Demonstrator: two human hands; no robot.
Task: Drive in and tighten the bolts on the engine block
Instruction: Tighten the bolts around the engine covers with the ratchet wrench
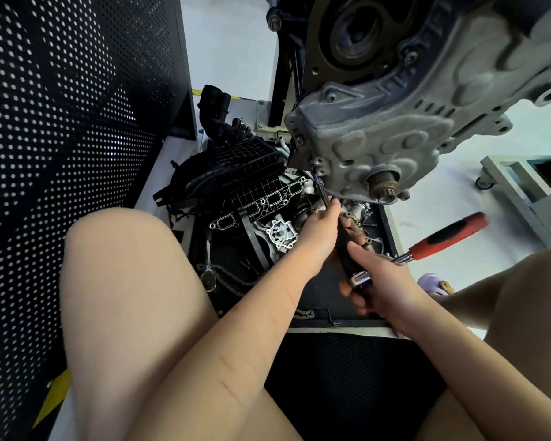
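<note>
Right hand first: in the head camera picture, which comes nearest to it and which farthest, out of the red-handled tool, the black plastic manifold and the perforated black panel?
Measured from the right hand:
1. Red-handled tool, just beyond the hand, to its right; its metal end nearly meets the hand.
2. Black plastic manifold, up and to the left, under the engine block.
3. Perforated black panel, far left edge of the view.

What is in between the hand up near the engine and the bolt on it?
In the head view, a thin metal extension bar runs from the left hand up to the bolt on the engine block.
</note>
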